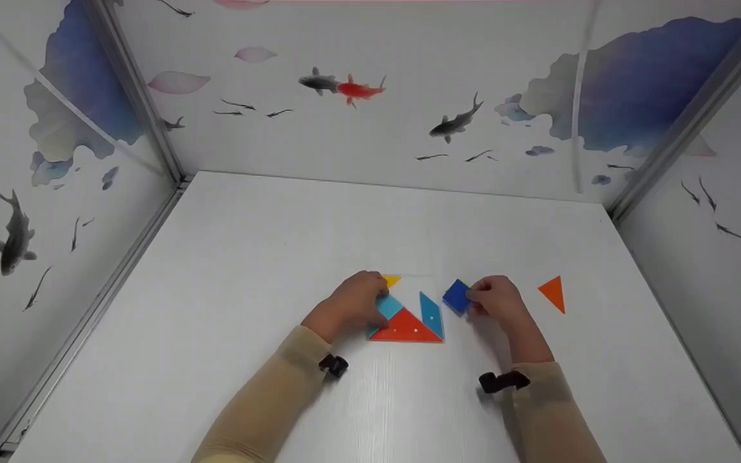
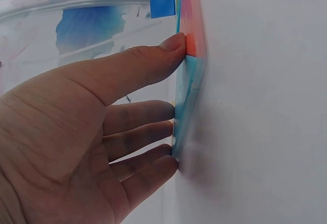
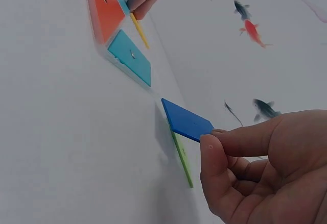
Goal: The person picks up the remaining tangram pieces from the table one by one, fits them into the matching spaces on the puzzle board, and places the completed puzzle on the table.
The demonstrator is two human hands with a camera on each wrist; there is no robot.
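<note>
A tangram with a pale tray (image 3: 127, 74) lies mid-table. It holds a red triangle (image 1: 407, 328), a light blue piece (image 1: 388, 307), a light blue parallelogram (image 1: 431, 313) and a partly hidden yellow piece (image 1: 393, 280). My left hand (image 1: 354, 302) rests over its left side; in the left wrist view the thumb touches near the red triangle and the extended fingertips meet the surface farther along. Right of the tray, my right hand (image 1: 500, 299) pinches a dark blue square (image 1: 456, 296) by one corner between thumb and index finger, tilted above a green piece (image 3: 181, 155).
An orange triangle (image 1: 554, 294) lies by itself on the white table (image 1: 267, 257), right of the right hand. Panels printed with fish and blue patches (image 1: 370, 128) enclose the back and both sides. Each wrist wears a black strap mount (image 1: 504, 382).
</note>
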